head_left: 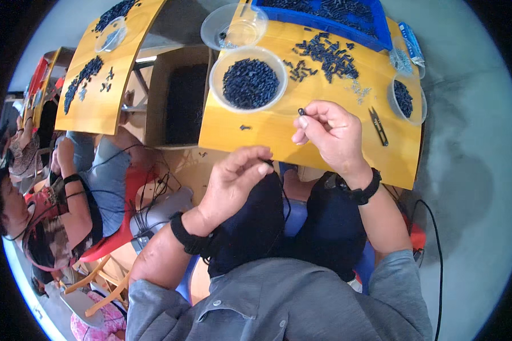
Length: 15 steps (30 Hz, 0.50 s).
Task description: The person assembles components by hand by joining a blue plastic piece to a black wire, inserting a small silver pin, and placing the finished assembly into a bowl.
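**Pinching a tiny black bead over the table**

We are holding our right hand just above the yellow table, with thumb and forefinger pressed together on a small black bead that is sticking out at the fingertips, on the side facing the other hand. Our left hand is hovering lower, nearer our lap, its fingertips closed on what seems to be a thin dark thread trailing down over our knees; we cannot tell exactly how it is gripped.

We are judging the bead to be very light, hard and smooth, so it is likely to slip or roll; a fingertip pinch across its sides suits it best. The thread looks limp and wants holding close to its end.

Just beyond the right hand's fingertips a clear bowl full of the same beads is standing, with a loose pile of beads farther out. Small snips are lying beside the right hand's outer edge.
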Motion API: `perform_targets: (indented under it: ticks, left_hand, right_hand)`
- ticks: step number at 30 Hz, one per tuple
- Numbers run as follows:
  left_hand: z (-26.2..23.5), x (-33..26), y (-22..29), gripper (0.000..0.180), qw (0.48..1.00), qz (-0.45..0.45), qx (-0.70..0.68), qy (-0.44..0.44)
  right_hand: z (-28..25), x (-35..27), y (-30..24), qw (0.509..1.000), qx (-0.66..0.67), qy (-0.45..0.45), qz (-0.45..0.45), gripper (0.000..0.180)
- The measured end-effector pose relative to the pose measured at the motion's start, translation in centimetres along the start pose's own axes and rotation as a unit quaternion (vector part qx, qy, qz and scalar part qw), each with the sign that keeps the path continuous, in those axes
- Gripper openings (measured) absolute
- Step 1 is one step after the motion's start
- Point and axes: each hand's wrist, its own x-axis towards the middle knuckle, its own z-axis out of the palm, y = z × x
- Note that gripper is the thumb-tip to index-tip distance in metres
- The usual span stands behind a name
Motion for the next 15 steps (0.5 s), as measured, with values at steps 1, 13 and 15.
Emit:
perform_targets:
  ticks: [1, 13, 15]
  left_hand:
    - [0.2, -0.1, 0.5, 0.027, 0.999, 0.027, -0.019, 0.015]
    - [1.7, -1.3, 2.0, 0.020, 0.990, 0.100, -0.096, 0.031]
    - [2.1, -1.6, 2.6, 0.017, 0.992, 0.085, -0.083, 0.042]
  right_hand:
    - [0.4, -0.7, 0.0, 1.000, 0.006, -0.004, 0.004, 0.009]
    - [3.9, -5.5, -1.0, 0.997, 0.046, -0.062, -0.006, 0.011]
    - [4.5, -6.0, -1.2, 0.998, 0.055, -0.040, -0.013, 0.010]
